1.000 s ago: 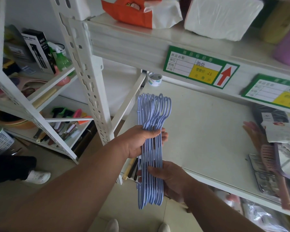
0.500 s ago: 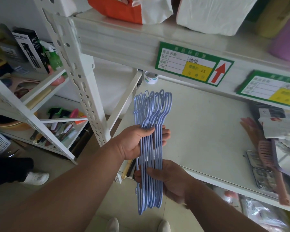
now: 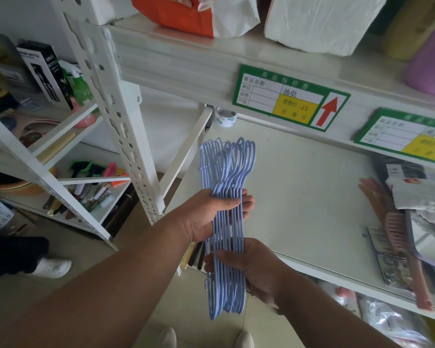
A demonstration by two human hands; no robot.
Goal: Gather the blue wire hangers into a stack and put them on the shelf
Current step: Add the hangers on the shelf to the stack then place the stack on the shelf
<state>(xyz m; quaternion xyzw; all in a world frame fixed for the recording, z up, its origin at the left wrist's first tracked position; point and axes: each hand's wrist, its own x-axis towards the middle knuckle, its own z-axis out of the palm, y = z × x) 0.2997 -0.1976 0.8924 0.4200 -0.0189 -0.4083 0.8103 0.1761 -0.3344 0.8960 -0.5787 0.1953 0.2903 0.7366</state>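
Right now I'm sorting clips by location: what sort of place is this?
Probably a small household-goods shop or its stockroom: white slotted-steel shelving carries green-bordered price labels with yellow fields, and brushes and packaged goods lie on the shelves. Both hands hold a bundle of blue wire hangers.

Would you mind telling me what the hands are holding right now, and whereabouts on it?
Both hold the stack of blue wire hangers: the left hand around its middle, below the hooks; the right hand lower down.

price label (image 3: pixel 409 140) blurred, cut off right
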